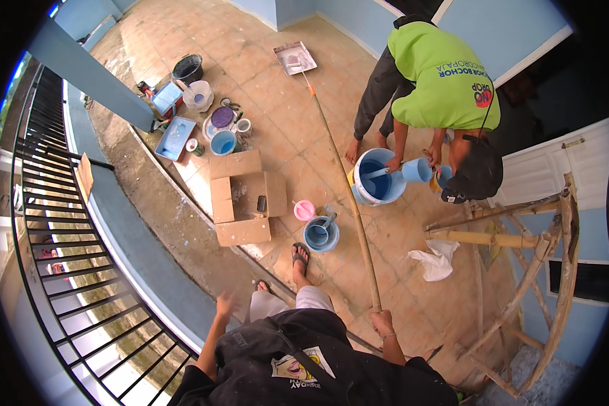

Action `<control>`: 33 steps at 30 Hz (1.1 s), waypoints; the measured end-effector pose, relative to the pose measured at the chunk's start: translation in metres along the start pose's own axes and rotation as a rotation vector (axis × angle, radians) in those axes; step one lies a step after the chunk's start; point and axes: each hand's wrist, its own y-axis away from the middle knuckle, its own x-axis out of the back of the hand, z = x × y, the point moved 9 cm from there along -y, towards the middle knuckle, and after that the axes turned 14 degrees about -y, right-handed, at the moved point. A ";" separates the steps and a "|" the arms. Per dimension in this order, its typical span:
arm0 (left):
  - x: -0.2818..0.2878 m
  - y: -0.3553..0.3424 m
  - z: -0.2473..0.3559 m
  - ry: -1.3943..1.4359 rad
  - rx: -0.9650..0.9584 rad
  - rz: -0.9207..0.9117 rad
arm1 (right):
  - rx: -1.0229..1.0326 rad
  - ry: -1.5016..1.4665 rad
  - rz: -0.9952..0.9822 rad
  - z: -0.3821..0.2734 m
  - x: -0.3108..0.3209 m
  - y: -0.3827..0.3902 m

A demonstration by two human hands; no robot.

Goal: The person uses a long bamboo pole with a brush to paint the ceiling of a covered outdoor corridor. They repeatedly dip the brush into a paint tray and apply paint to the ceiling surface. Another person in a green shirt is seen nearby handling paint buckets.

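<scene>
My right hand (382, 324) is wrapped round the near end of a long bamboo pole (348, 196). The pole slants away across the tiles to a paint roller (294, 61), which rests in a paint tray (304, 51) at the far end. My left hand (227, 304) is raised to the left of my legs, smeared by motion; I see nothing in it, but its fingers are unclear. Ahead of my foot stands a small blue-stained bucket (329, 246) with a dipper (320, 234) inside. A pink lid or tub (304, 210) lies beside it.
At right, a co-worker in a green shirt (440, 74) bends over a large paint bucket (357, 196), holding a blue container (417, 170). An open cardboard box (222, 199), trays and buckets (224, 142) stand left. A wooden trestle (551, 271), white cloth (434, 260) and black railing (74, 264) flank me.
</scene>
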 end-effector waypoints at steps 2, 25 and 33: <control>-0.002 0.000 -0.006 0.002 0.050 -0.001 | 0.012 0.031 0.010 0.000 0.002 -0.001; -0.011 -0.005 0.012 0.024 -0.005 -0.027 | 0.031 0.057 0.024 -0.033 0.030 -0.002; 0.011 0.020 0.031 0.043 -0.014 0.026 | 0.097 0.007 -0.004 -0.108 -0.025 -0.068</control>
